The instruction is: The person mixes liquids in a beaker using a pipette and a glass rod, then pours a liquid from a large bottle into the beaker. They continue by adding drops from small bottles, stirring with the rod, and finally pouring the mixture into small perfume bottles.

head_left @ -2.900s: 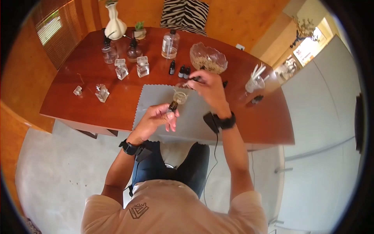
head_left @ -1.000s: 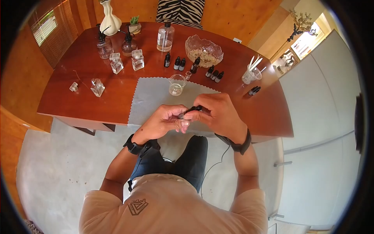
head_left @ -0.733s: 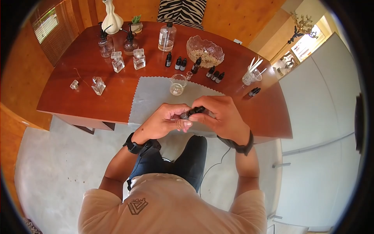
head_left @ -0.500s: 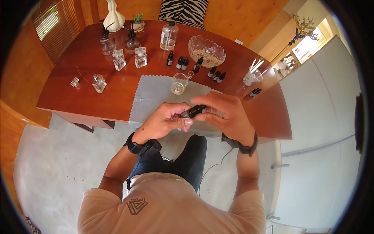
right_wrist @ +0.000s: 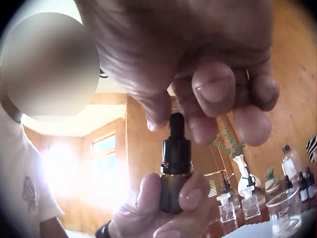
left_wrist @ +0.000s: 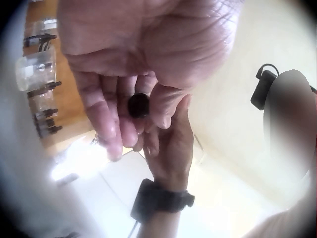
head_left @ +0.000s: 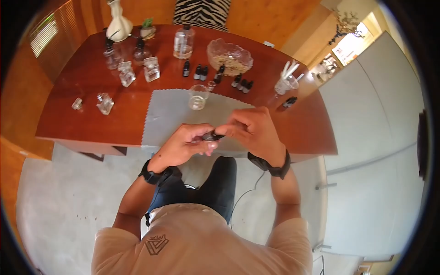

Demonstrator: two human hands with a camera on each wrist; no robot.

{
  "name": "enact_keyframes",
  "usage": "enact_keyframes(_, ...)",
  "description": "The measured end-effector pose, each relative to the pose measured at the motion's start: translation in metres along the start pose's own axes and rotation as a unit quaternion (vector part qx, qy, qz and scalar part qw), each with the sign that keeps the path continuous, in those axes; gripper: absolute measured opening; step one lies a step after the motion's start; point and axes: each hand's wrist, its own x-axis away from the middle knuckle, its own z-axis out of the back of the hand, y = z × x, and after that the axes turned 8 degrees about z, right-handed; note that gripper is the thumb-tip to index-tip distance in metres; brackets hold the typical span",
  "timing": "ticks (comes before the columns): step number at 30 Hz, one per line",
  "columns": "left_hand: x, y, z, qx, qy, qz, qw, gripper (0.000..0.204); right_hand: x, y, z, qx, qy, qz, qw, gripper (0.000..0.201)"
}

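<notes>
Starting at the left of the reddish-brown wooden table [head_left: 82, 119], we see a small square clear-glass perfume bottle [head_left: 105, 103] lying apart from the rest, with two more square glass bottles [head_left: 139, 72] and two pump bottles behind them, near a white ceramic vase [head_left: 115, 20]. These stand well back from the edge, which we judge keeps the near working space free.

In the middle lies a grey scallop-edged mat [head_left: 169, 114], and on its far part stands a small clear glass beaker [head_left: 197, 97], within easy reach of both arms. Behind it is a row of small dark dropper bottles [head_left: 195, 71] and a cut-glass bowl of pale dried material [head_left: 229, 57].

Over the near edge of the mat our left hand [head_left: 183, 143] has its fingers curled round a small dark amber glass dropper bottle [right_wrist: 171, 186], holding it roughly upright in the right wrist view, probably so that nothing spills. Our right hand [head_left: 250, 130] pinches the bottle's black dropper cap [right_wrist: 176, 144] with thumb and fingertips from above, a grip suited to turning the cap. From the left wrist view the bottle shows only as a dark round end between the fingers.

Further right stands a clear glass of white strips [head_left: 286, 80], and one more small dark bottle [head_left: 289, 101] lies on its side near the table's right end.
</notes>
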Motion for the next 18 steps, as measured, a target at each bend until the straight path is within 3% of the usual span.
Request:
enact_keyframes(3,-0.001,-0.002,0.0,-0.016,-0.005,0.007,1.0,0.02,-0.001,0.006,-0.005,-0.09,0.047,0.167,0.981,0.022)
enact_keyframes(8,-0.015,-0.023,-0.007,0.0,-0.006,0.001,1.0,0.023,0.013,0.027,-0.03,-0.1,0.096,0.102,0.985,0.02)
enact_keyframes(14,-0.04,-0.041,-0.029,-0.181,0.074,-0.022,0.981,0.031,0.036,0.045,-0.039,-0.115,0.135,-0.008,0.984,0.016)
enact_keyframes(18,-0.054,-0.056,-0.042,-0.065,0.079,-0.02,0.995,0.05,0.049,0.068,-0.023,-0.059,0.173,-0.004,0.983,0.011)
